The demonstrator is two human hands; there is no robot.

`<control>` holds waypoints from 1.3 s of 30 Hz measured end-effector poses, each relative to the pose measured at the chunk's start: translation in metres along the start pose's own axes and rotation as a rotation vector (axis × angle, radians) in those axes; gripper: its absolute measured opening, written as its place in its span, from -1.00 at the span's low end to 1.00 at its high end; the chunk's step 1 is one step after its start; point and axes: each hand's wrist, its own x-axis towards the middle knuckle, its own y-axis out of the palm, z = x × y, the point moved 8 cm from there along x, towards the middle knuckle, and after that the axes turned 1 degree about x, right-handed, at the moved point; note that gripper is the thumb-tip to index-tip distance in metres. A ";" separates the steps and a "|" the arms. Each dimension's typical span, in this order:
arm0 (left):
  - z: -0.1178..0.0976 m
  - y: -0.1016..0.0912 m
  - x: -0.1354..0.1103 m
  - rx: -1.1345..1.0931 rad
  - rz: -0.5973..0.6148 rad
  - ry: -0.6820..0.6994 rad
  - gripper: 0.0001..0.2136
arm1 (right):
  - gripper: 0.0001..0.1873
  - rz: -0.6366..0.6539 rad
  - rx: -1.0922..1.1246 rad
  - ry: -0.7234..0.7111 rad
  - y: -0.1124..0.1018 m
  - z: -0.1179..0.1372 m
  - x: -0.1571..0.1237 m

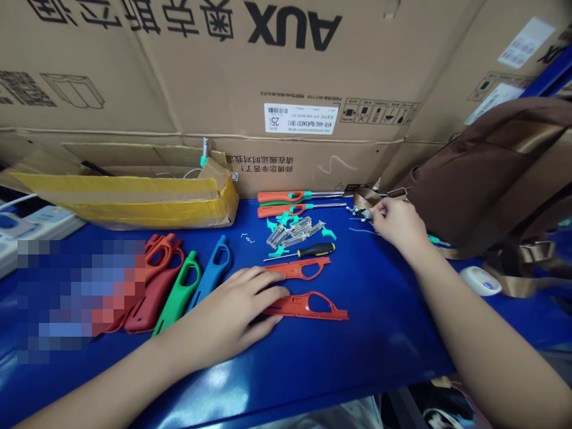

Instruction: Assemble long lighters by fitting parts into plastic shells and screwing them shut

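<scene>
My left hand (235, 310) lies flat with fingers spread on the blue table (357, 351), its fingertips touching an orange plastic handle shell (308, 306). A second orange shell (300, 269) lies just beyond it. My right hand (395, 223) reaches to the far right and pinches a small metal-and-wire part (361, 213). Between the hands lie a black-handled screwdriver (308, 251) and a pile of clear and teal small parts (292, 231). Two assembled orange lighters (290, 202) lie by the cardboard wall.
Red, green and blue handle shells (187, 286) lie left of my left hand. A yellow-taped cardboard tray (134, 199) sits at the back left. Large cardboard boxes (268, 77) wall the back. A brown bag (491, 167) with straps stands at right, a white object (480, 280) beside it.
</scene>
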 end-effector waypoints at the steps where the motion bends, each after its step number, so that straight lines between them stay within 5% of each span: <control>1: 0.000 0.000 0.000 0.000 0.005 0.000 -0.72 | -0.77 -0.002 0.007 0.001 -0.001 0.000 0.000; 21: 0.002 -0.001 0.001 0.003 -0.017 0.000 -0.70 | -0.85 0.031 0.110 -0.111 0.014 0.007 0.004; 27: -0.007 -0.014 0.009 -0.099 -0.224 -0.019 -0.67 | -0.86 0.061 0.147 -0.140 0.018 0.005 0.006; 33: -0.027 -0.029 0.054 -0.048 -0.249 0.022 -0.81 | -0.88 0.051 0.199 -0.153 0.013 0.005 0.005; 39: -0.015 -0.041 0.139 0.050 -0.277 0.010 -0.84 | -0.88 0.026 0.237 -0.148 0.007 0.007 0.005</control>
